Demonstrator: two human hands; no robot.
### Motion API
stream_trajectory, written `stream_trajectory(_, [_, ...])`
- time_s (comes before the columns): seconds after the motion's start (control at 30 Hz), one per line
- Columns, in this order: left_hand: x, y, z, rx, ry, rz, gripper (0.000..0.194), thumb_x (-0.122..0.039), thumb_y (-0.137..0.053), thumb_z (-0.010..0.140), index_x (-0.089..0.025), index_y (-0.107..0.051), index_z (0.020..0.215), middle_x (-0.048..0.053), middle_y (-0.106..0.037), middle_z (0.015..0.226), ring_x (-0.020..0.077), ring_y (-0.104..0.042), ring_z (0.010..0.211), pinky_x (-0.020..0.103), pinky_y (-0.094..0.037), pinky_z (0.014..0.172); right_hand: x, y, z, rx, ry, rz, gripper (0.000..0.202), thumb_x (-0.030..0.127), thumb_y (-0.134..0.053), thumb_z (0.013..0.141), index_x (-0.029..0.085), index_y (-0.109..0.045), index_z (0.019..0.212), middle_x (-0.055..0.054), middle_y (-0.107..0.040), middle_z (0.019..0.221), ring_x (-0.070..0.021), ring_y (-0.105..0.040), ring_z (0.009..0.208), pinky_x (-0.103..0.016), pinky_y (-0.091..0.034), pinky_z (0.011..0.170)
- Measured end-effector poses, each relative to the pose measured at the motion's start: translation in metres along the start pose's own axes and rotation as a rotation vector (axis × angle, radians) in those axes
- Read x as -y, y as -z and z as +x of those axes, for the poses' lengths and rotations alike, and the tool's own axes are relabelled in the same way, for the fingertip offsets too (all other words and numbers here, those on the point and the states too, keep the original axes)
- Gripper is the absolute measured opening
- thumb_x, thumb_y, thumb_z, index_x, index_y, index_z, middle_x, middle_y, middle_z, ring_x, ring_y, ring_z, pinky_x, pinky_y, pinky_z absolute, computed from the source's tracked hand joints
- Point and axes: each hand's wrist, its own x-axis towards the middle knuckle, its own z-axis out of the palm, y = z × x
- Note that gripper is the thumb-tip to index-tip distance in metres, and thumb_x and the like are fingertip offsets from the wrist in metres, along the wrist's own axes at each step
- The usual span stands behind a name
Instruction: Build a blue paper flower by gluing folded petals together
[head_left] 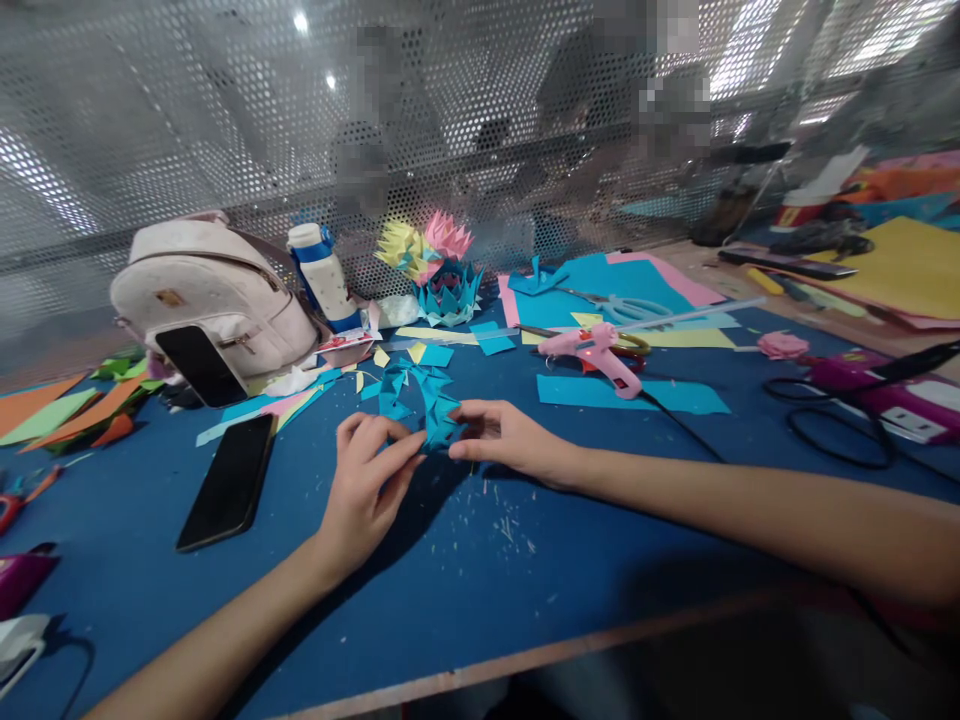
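Note:
Between my two hands is a blue folded-paper piece with pointed petals, held just above the blue table. My left hand pinches its lower left side with thumb and fingers. On the other side, my right hand grips its right edge, the fingers partly behind the paper. More blue folded points extend to the left, behind my left fingers; whether they are joined to the held piece I cannot make out. A pink glue gun lies on the table to the right, its tip pointing left.
Finished paper flowers stand at the back by the perforated metal screen. A pale backpack, a bottle and a black phone are on the left. Light-blue-handled scissors lie on coloured sheets; a purple device with a cable sits right.

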Motion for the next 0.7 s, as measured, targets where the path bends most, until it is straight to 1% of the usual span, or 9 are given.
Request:
stream_trajectory(0.07, [-0.001,0.0,0.0,-0.007,-0.038,0.066,0.026,-0.008,-0.054,0.094,-0.022,-0.063,0.115,0.002,-0.06,0.088,0.0161,-0.056,0.082,0.04,-0.032,0.091,-0.001,-0.002,0.001,0.033,-0.055,0.183,0.036,0.035,-0.082,0.07,0.018,-0.068,0.099,-0.002,-0.069,0.099,-0.014,-0.063,0.09,-0.032,-0.047,0.092])
stream_trajectory(0.1, [-0.002,0.0,0.001,-0.01,-0.048,0.088,0.026,-0.009,-0.054,0.095,-0.023,-0.064,0.113,0.001,-0.06,0.087,0.0159,-0.056,0.081,0.041,-0.032,0.091,-0.001,-0.003,0.001,0.048,-0.083,0.251,0.037,0.033,-0.084,0.068,0.018,-0.067,0.098,-0.002,-0.069,0.099,-0.0135,-0.063,0.09,-0.032,-0.047,0.094])
stream_trajectory(0.17, [-0.005,0.0,0.001,-0.018,-0.057,0.109,0.021,-0.011,-0.056,0.095,-0.024,-0.066,0.108,0.0,-0.062,0.084,0.015,-0.056,0.077,0.041,-0.031,0.092,-0.001,-0.004,0.001,0.051,-0.134,0.34,0.038,0.027,-0.088,0.063,0.017,-0.066,0.092,0.0,-0.068,0.092,-0.0118,-0.063,0.086,-0.029,-0.047,0.09])
stream_trajectory(0.27, [-0.009,0.001,0.002,-0.022,-0.066,0.124,0.011,-0.015,-0.061,0.093,-0.023,-0.067,0.098,-0.001,-0.065,0.08,0.0141,-0.057,0.074,0.041,-0.03,0.093,0.002,-0.005,0.001,0.013,-0.194,0.392,0.037,0.021,-0.09,0.057,0.016,-0.064,0.083,0.004,-0.065,0.082,-0.0097,-0.061,0.08,-0.023,-0.047,0.08])
stream_trajectory(0.33, [-0.01,0.002,0.003,-0.02,-0.069,0.137,0.008,-0.015,-0.063,0.092,-0.022,-0.067,0.094,-0.001,-0.065,0.078,0.0141,-0.057,0.073,0.042,-0.03,0.093,0.004,-0.005,0.0,0.006,-0.213,0.399,0.036,0.02,-0.091,0.056,0.015,-0.064,0.079,0.004,-0.064,0.079,-0.009,-0.06,0.078,-0.022,-0.045,0.077])
stream_trajectory(0.53, [-0.012,0.002,0.004,-0.009,-0.088,0.159,0.012,-0.015,-0.06,0.093,-0.023,-0.068,0.091,-0.001,-0.067,0.078,0.0145,-0.057,0.073,0.042,-0.03,0.093,0.006,-0.005,-0.001,0.065,-0.194,0.313,0.026,0.024,-0.089,0.058,0.016,-0.068,0.07,0.005,-0.063,0.07,-0.0089,-0.057,0.069,-0.024,-0.045,0.075])
stream_trajectory(0.7, [-0.016,0.001,0.004,0.0,-0.109,0.191,0.015,-0.013,-0.058,0.094,-0.023,-0.068,0.089,-0.001,-0.067,0.076,0.0143,-0.056,0.072,0.042,-0.03,0.092,0.007,-0.004,-0.002,0.095,-0.169,0.199,0.023,0.024,-0.088,0.059,0.015,-0.07,0.071,0.004,-0.063,0.071,-0.0094,-0.056,0.069,-0.024,-0.045,0.076])
